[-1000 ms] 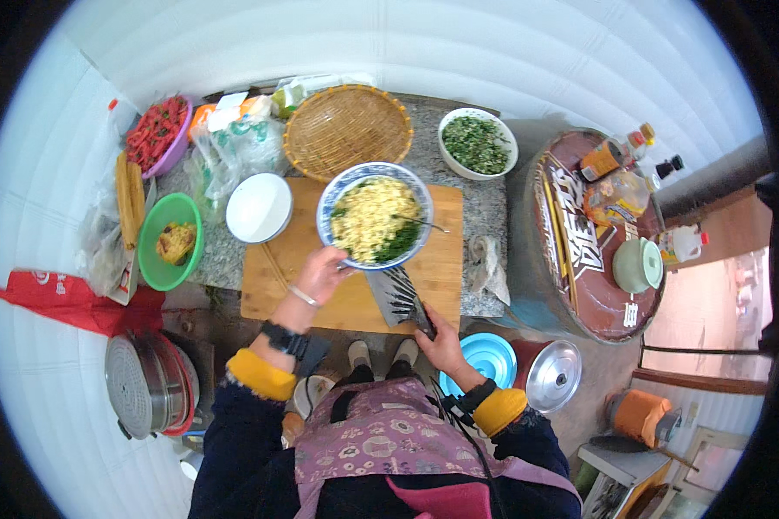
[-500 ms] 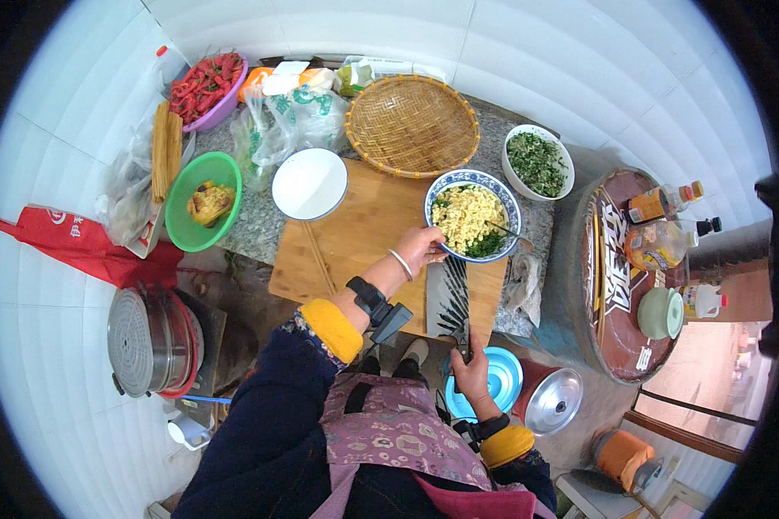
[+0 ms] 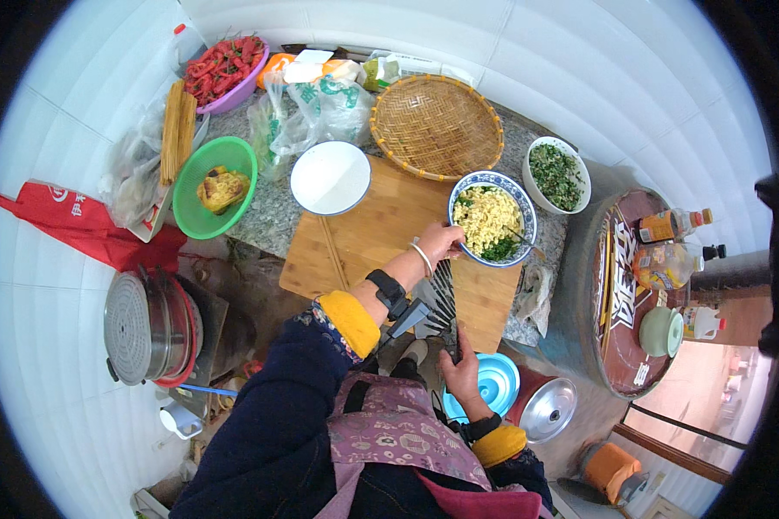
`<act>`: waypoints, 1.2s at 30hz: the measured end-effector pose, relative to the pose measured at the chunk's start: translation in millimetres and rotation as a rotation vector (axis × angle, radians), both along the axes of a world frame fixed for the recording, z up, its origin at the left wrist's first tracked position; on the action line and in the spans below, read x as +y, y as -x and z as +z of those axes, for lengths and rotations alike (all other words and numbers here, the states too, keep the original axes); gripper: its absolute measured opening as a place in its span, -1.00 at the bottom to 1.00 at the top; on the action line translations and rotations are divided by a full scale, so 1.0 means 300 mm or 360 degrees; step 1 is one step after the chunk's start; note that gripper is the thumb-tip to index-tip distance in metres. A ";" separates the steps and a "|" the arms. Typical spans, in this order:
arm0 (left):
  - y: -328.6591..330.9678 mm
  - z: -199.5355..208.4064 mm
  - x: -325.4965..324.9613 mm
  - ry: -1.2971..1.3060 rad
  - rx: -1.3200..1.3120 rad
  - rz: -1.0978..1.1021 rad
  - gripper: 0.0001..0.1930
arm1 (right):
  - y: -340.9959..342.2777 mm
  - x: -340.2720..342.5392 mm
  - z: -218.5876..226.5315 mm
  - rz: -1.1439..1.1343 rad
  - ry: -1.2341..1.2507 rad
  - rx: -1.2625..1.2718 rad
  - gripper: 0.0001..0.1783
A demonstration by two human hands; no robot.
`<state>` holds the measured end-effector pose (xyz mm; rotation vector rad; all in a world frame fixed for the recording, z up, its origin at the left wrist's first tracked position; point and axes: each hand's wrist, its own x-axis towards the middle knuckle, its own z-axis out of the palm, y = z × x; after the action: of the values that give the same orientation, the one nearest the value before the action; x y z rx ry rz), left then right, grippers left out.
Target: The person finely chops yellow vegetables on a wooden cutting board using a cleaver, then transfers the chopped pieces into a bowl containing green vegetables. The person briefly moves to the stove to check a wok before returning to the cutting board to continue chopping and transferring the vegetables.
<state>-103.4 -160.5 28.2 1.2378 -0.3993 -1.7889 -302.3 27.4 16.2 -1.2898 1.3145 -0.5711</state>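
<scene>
My left hand (image 3: 441, 242) reaches over the cutting board with its fingers closed at the near left rim of a blue-and-white bowl (image 3: 455, 192). Crumbled yellow egg (image 3: 490, 213) and chopped greens (image 3: 499, 251) fill this bowl, and a thin utensil handle leans out over its right side. Lower down, my right hand (image 3: 463, 378) is wrapped round the dark handle of a broad-bladed kitchen knife (image 3: 442, 298). The blade points away from me, below my left hand, over the front part of the wooden cutting board (image 3: 485, 298). Dark streaks mark the blade.
Behind stand a white bowl (image 3: 331, 177), a woven basket (image 3: 437, 130) and a bowl of chopped greens (image 3: 556, 177). Left are a green basin (image 3: 186, 203) and red peppers (image 3: 225, 73). Bottles (image 3: 666, 266) stand on a drum (image 3: 636, 346) at right. A blue-lidded bucket (image 3: 498, 381) is below.
The knife has shifted left across the board and toward me, its blade turning, with my right hand still on the handle. My left hand stays at the bowl's rim. The whole view has shifted slightly.
</scene>
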 end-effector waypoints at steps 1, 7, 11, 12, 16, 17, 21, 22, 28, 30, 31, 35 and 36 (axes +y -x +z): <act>-0.003 -0.003 -0.001 0.0011 0.0027 -0.0021 -0.87 | 0.003 0.001 -0.007 0.0019 0.0027 -0.0002 -0.26; -0.018 0.008 0.003 0.0036 -0.0087 -0.0041 -0.84 | 0.011 -0.005 -0.017 0.0130 0.0187 0.0091 -0.25; -0.071 0.023 0.061 0.0256 -0.0042 0.0172 -0.88 | 0.004 -0.008 0.008 0.0011 -0.0164 0.0045 -0.28; -0.091 0.019 0.099 0.0375 -0.0004 0.0257 -0.88 | 0.001 -0.011 0.011 -0.0041 -0.0321 0.0058 -0.29; -0.161 -0.023 0.377 0.0450 -0.0124 0.0665 -0.57 | -0.064 -0.072 -0.018 0.0061 0.0225 0.0062 -0.29; -0.180 -0.038 0.434 0.0468 -0.0225 0.0660 -0.53 | -0.086 -0.101 -0.025 0.0076 0.0296 0.0085 -0.29; -0.228 -0.097 0.553 0.0389 -0.0254 0.0688 -0.54 | -0.155 -0.187 0.016 -0.0003 0.0102 0.0101 -0.31; -0.236 -0.108 0.564 0.0354 -0.0318 0.0674 -0.54 | -0.169 -0.196 0.035 -0.0022 0.0037 0.0014 -0.31; -0.304 -0.164 0.584 0.0424 -0.0359 0.0713 -0.55 | -0.235 -0.251 0.074 0.0019 0.0003 0.0061 -0.31; -0.334 -0.179 0.587 0.0445 -0.0455 0.0690 -0.56 | -0.231 -0.258 0.062 0.0145 -0.0138 0.0237 -0.33; -0.353 -0.186 0.589 0.0458 -0.0549 0.0667 -0.56 | -0.231 -0.258 0.052 0.0267 0.0043 0.0249 -0.33; -0.415 -0.200 0.587 0.0497 -0.0695 0.0693 -0.57 | -0.225 -0.239 0.024 0.0506 0.0158 0.0300 -0.35; -0.422 -0.199 0.586 0.0559 -0.0705 0.0710 -0.57 | -0.220 -0.233 0.023 0.0500 0.0047 0.0292 -0.35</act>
<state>23.3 15.3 -31.6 1.3361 -0.6034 -1.0142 -236.1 -42.5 23.2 -1.5658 1.2205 -0.2576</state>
